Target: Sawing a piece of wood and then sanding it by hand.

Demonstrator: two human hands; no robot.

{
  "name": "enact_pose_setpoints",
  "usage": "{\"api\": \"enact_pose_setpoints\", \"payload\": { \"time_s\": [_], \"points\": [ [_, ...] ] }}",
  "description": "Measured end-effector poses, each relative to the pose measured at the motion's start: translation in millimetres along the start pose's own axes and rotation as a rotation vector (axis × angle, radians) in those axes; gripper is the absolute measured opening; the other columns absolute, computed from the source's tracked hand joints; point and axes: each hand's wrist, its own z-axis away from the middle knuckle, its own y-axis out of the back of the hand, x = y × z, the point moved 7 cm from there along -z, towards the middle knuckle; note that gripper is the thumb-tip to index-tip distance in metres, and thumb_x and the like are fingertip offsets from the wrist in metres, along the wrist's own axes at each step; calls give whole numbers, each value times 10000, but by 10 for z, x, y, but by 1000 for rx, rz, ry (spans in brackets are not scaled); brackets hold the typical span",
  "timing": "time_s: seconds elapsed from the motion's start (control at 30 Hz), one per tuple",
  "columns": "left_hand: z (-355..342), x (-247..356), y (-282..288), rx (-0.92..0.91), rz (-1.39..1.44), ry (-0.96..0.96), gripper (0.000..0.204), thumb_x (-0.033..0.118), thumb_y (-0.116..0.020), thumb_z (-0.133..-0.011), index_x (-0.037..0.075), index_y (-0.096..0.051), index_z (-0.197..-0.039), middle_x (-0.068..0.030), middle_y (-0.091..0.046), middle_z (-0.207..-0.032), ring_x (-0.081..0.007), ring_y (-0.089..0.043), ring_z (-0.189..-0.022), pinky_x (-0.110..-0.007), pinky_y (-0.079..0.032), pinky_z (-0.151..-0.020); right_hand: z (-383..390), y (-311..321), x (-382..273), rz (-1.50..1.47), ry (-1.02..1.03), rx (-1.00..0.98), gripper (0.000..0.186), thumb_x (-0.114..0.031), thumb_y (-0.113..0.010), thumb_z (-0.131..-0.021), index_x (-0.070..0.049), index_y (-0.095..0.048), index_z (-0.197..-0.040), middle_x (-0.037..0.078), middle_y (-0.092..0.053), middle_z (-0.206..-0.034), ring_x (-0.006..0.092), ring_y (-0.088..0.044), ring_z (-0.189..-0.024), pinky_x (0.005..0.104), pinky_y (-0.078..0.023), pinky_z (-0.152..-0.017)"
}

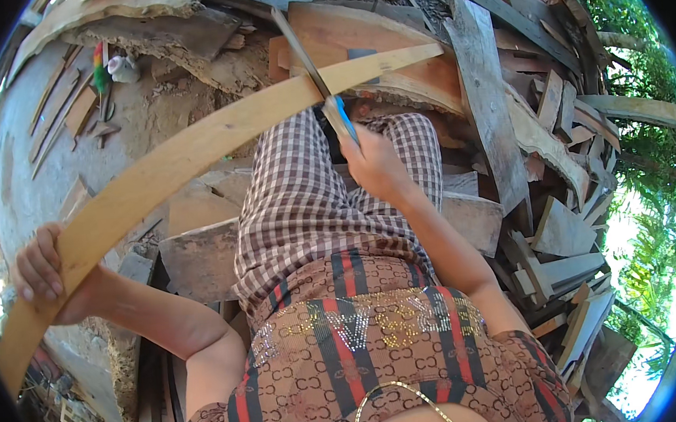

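Note:
A long, curved plank of pale wood (182, 152) runs slantwise from the lower left to the upper middle, across in front of my knees. My left hand (41, 270) is closed around its near left part, fingers over the face. In my right hand (367, 157), closed above my lap, is a hand tool with a long, narrow grey blade (300, 49) and a pale and blue handle (338, 117). The blade crosses the plank toward its far end. Whether its edge bites into the wood cannot be made out. A dark patch (361, 53) shows beside the plank's far part.
A thick slab (387, 28) with a rough edge lies beyond my knees. Planks and offcuts (562, 233) are heaped at the right, with a grey board (488, 96) leaning there. At the left, thin sticks (56, 114) and a white container (122, 68) lie on grey ground.

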Motion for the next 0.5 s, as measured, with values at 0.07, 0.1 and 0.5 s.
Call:
{"api": "enact_pose_setpoints", "payload": {
  "time_s": [0.07,0.1,0.5],
  "points": [
    [-10,34,-11,-17,1,-9,172,173,-537,-804,176,-524,-633,106,-432,-488,1,-405,-442,-187,-291,-560,519,86,202,144,42,25,243,-189,-454,-937,8,-567,-1025,103,-532,-594,192,-536,-532,341,-410,-533],
    [13,48,-47,-25,0,-10,166,173,-545,-799,175,-528,-634,107,-435,-488,1,-407,-445,-188,-290,-560,786,150,357,119,10,27,243,-187,-456,-938,8,-567,-1030,105,-534,-598,191,-537,-532,339,-410,-533],
    [-93,260,747,123,-386,-150,207,223,-509,-787,147,-491,-596,51,-449,-526,-80,-431,-490,-251,-354,-598,398,214,147,249,75,150,238,-247,-499,-909,-12,-532,-901,227,-598,-695,430,-589,-676,501,-446,-602]
  ]
}}
